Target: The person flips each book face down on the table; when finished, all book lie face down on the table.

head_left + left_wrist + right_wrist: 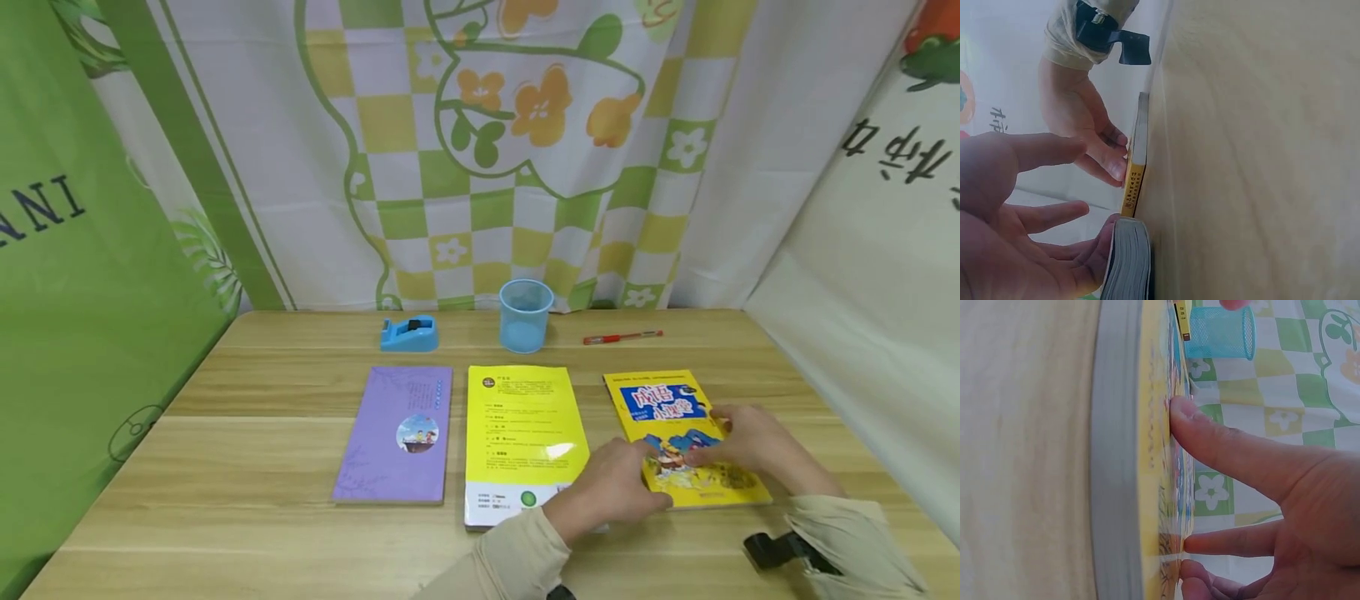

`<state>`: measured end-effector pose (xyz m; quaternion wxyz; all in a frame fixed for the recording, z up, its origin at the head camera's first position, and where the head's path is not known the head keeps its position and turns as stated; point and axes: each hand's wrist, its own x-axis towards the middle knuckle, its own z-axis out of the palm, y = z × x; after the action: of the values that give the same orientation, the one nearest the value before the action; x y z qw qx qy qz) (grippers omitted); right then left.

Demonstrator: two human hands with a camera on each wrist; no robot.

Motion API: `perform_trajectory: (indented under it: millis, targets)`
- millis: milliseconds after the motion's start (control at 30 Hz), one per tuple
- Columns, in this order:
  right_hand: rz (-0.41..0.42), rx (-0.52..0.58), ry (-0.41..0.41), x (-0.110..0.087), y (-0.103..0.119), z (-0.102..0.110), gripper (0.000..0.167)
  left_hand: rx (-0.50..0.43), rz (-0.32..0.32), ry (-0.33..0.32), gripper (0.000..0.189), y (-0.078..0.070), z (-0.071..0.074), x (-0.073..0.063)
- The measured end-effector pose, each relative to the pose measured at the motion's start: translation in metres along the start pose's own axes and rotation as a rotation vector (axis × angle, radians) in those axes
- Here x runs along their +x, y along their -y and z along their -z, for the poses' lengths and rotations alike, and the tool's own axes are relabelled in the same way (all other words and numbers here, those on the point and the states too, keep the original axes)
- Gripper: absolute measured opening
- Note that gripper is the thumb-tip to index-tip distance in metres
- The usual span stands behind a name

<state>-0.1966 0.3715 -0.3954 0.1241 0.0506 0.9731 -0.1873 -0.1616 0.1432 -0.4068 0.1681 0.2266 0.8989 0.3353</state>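
Observation:
A yellow book with a blue title panel and cartoon figures [675,483] lies flat at the right of the table. My right hand [753,446] rests on its cover; in the right wrist view the thumb [1200,428] and fingertips touch the cover. My left hand [611,487] is over the gap between that book and a thicker yellow-and-white book [521,433]. In the left wrist view its thumb and fingers are spread, with the lower fingers against the thick book [1127,259]. A purple book [390,467] lies to the left.
Behind the books stand a blue tape dispenser [408,335], a blue mesh pen cup [525,321] and a red pen [622,337] lying flat. Patterned cloths hang at the table's [225,467] back and sides. A black camera mount [787,550] is on the right wrist.

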Motion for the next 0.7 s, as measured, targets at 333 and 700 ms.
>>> perform_trajectory:
  millis: [333,700]
  targets:
    - [0.008,-0.013,-0.016,-0.0019,-0.0003,-0.0017,0.116,-0.085,0.034,-0.026,0.057,-0.0022,-0.0007,-0.0014]
    - [0.013,-0.026,-0.043,-0.0018,-0.001,-0.0015,0.111,-0.281,0.125,-0.124,0.06,-0.0091,-0.0066,-0.0059]
